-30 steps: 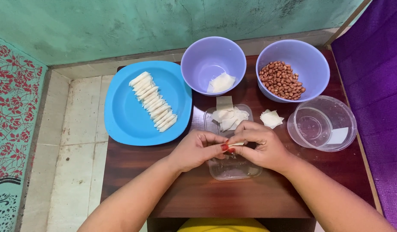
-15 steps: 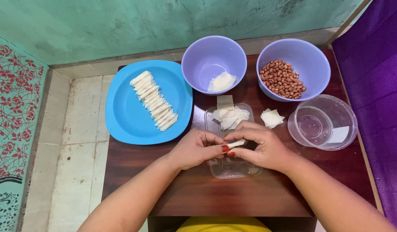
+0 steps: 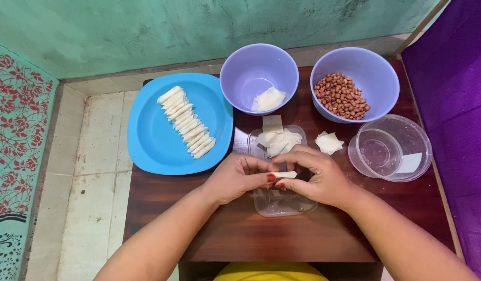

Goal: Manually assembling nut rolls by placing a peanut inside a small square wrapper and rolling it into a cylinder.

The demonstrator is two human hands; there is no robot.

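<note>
My left hand [image 3: 235, 177] and my right hand [image 3: 316, 177] meet over a clear rectangular plastic container [image 3: 282, 200] on the dark wooden table [image 3: 235, 234]. Between their fingertips they pinch a small white rolled wrapper [image 3: 284, 174]. Loose white wrapper pieces [image 3: 279, 140] lie in the container just beyond the hands. A blue plate [image 3: 157, 145] to the left carries a row of several finished white rolls [image 3: 187, 122].
A purple bowl [image 3: 248, 70] with a few white wrappers stands at the back. A second purple bowl [image 3: 378, 73] holds peanuts [image 3: 342, 96]. A clear round container [image 3: 394, 145] sits right, a folded wrapper [image 3: 329, 141] beside it. A purple wall [image 3: 459, 78] bounds the right.
The hands have stayed over the container. The fingers have shifted a little around the small white roll, turning it between them.
</note>
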